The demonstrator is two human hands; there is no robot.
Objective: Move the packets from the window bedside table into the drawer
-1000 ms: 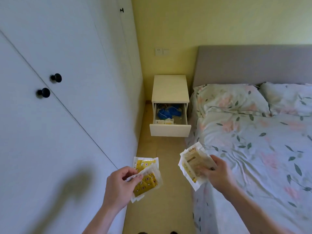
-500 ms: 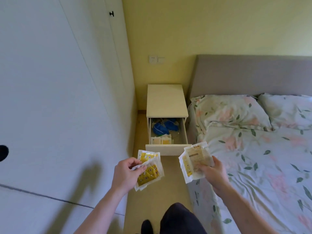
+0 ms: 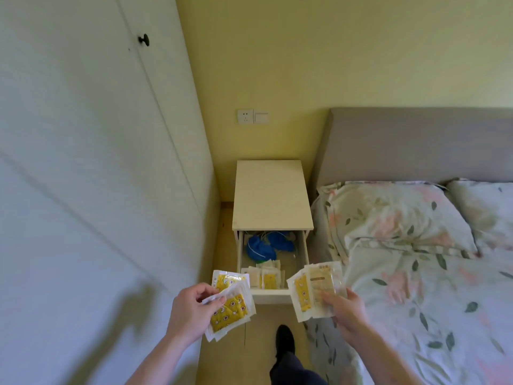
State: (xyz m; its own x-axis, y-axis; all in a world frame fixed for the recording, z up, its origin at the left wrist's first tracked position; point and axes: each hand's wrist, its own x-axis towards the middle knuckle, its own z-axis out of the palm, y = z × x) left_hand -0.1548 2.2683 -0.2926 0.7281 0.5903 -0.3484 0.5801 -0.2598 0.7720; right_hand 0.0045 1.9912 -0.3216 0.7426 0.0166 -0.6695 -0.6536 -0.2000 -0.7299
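Packets (image 3: 229,308) fanned in the left hand (image 3: 191,315), more pinched by the right hand (image 3: 345,305), just short of the open drawer (image 3: 273,292); loose stacks could slip floorward.

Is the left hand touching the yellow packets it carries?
Touching. The head view shows the left hand pinching the yellow packets, thumb pressed on their upper edge.

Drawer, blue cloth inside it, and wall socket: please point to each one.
Drawer (image 3: 273,296): head view, on its white front panel.
Blue cloth (image 3: 259,249): head view, on the middle of the bundle.
Wall socket (image 3: 245,116): head view, on its white faceplate.
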